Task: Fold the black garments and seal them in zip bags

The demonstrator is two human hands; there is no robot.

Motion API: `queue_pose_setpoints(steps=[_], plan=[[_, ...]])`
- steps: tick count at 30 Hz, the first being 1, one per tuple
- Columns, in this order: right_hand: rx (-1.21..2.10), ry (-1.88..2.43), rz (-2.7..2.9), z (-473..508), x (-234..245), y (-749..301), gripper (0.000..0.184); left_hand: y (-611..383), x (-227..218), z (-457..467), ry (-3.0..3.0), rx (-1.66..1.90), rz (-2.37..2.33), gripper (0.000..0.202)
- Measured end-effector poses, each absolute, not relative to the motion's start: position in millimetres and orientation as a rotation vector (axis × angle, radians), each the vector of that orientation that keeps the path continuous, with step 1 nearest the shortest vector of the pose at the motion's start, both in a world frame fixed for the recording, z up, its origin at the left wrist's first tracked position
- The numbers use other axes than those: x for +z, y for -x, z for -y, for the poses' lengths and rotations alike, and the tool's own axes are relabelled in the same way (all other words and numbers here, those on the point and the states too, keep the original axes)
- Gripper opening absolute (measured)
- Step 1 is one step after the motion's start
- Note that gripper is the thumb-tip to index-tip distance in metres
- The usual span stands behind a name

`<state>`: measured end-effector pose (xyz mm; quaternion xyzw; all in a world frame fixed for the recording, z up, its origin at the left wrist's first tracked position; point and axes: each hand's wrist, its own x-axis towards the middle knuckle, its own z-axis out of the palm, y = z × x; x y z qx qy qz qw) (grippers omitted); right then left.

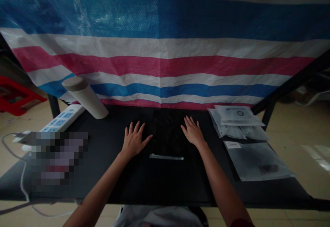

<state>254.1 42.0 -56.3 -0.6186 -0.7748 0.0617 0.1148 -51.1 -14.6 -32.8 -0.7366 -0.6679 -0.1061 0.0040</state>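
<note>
My left hand (134, 140) lies palm down on the black tabletop (134, 182), fingers spread, holding nothing. On the other side, my right hand (192, 131) rests flat too, with its fingers apart. Between them is a dark, wrinkled patch that looks like black cloth (167, 129); its outline blends into the tabletop, so I cannot tell whether my fingers touch it. Just below this patch, nearer to me, runs a narrow pale strip (166, 157), lying crosswise.
A white bottle with a grey lid (86, 98) and a power strip (63, 118) are at the back left, with a cable (23, 175). Frosted bags (237, 120) pile up at right behind a larger frosted pouch (257, 161). A striped sheet (160, 65) hangs behind.
</note>
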Motion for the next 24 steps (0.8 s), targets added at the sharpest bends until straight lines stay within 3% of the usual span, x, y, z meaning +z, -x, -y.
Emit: queue_pose_setpoints(steps=[15, 24], plan=[[0.200, 1.798, 2.235, -41, -57, -255, 0.056, 71, -51, 9, 2.328, -0.386, 2.103, 0.066], [0.197, 1.785, 2.213, -41, -58, -257, 0.055, 96, -44, 2, 2.112, -1.089, 2.226, 0.044]])
